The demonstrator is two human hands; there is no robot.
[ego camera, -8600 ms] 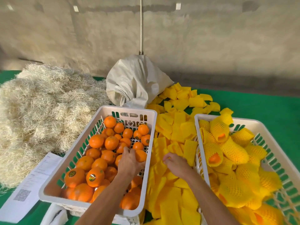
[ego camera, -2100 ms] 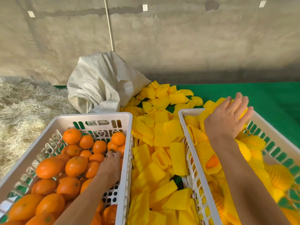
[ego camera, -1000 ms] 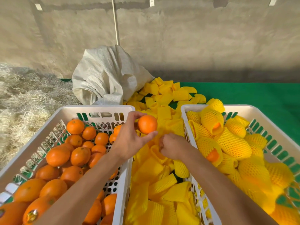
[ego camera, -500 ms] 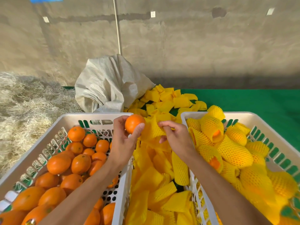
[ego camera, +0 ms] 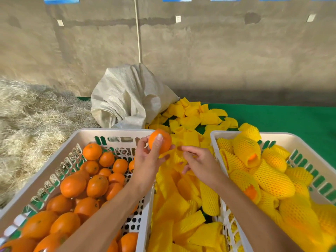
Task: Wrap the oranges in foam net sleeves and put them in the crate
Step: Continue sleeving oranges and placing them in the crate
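Head view: the left hand (ego camera: 145, 160) holds a small round bare orange (ego camera: 160, 141) aloft, its grip closed round the fruit with thumb and fingertips, above the gap between the two crates. The right hand (ego camera: 198, 163) pinches a yellow foam net sleeve (ego camera: 172, 157) just beside and below the orange. A second ago this hand was down in the loose pile of yellow foam sleeves (ego camera: 183, 202); it has since lifted one sleeve and brought it up to the fruit. Judgement: pickup of both items is done and sleeving is about to begin; the sleeve's mouth does not yet surround the orange.

The white slotted plastic crate of bare oranges (ego camera: 112, 132) lies left; the white slotted plastic crate of wrapped oranges (ego camera: 216, 142) lies right, well stocked.

Hard to make out: the held sleeve blends with the pile behind, so its open end cannot be told. Both crates are cut off at the lower frame edge. The green surface (ego camera: 281, 117) shows only beyond the crates.
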